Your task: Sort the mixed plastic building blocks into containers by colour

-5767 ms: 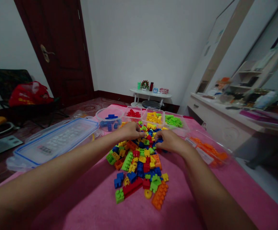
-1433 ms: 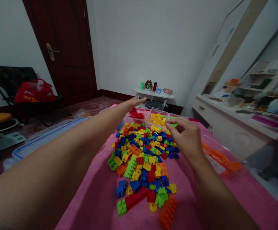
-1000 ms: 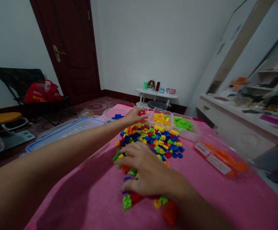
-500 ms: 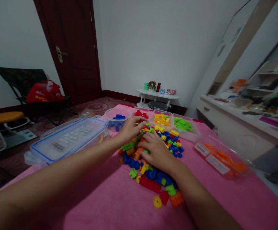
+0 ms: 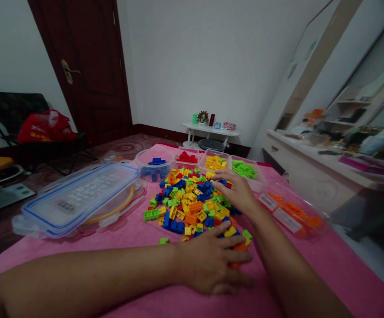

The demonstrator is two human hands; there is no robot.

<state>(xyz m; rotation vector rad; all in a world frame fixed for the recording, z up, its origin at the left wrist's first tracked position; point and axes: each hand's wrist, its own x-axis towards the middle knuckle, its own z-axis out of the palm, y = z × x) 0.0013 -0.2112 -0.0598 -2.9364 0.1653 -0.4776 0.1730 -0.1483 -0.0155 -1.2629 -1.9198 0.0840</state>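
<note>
A heap of mixed toy building bricks (image 5: 192,205) in blue, yellow, green, orange and red spreads over the pink cloth. At the heap's near right edge my left hand (image 5: 213,260) lies with fingers spread, touching some orange and yellow bricks. My right hand (image 5: 236,192) rests along the right side of the heap, fingers stretched out and apart. Behind the heap stand a round tub of blue bricks (image 5: 155,163), a box of red bricks (image 5: 187,157), one of yellow bricks (image 5: 216,162) and one of green bricks (image 5: 244,168).
A clear box of orange bricks (image 5: 293,212) stands at the right of the pink-covered table (image 5: 165,300). Clear lids with blue edging (image 5: 82,196) are stacked at the left. A white counter (image 5: 324,159) with clutter runs along the right wall.
My left hand has moved from the heap's far left side to its near right edge. My right hand has shifted outward to the right side. The bricks now lie more gathered.
</note>
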